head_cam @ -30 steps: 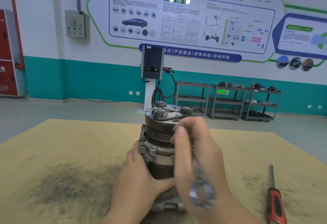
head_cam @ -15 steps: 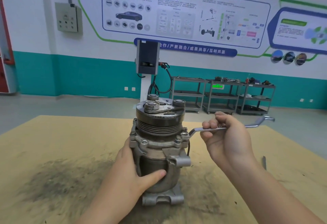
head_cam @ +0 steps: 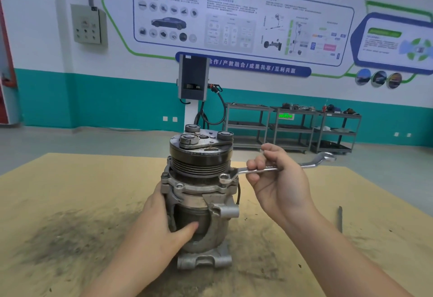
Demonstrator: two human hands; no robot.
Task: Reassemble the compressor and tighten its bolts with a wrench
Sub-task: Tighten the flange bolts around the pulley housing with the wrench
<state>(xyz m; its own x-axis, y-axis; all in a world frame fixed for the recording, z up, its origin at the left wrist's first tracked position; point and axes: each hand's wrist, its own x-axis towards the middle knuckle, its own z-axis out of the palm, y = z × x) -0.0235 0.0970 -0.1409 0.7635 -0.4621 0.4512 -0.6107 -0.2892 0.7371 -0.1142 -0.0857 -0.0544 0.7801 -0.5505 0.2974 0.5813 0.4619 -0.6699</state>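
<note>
Compressor (head_cam: 201,193) upright on tabletop (head_cam: 70,191), between both hands. Left hand (head_cam: 161,226) wrapped around its body, thumb in front. Right hand (head_cam: 276,179) clamped on wrench (head_cam: 269,169); ring end seated over a flange bolt, just left of that hand.

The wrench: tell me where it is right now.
In the head view the wrench lies level, right of centre, gripped by the right hand. Its ring end sits at a bolt on the compressor flange, just under the pulley; the left hand holds the body.

Left hand (head_cam: 161,224) wraps forward, thumb out; right hand (head_cam: 278,179) seemingly curled tight.
</note>
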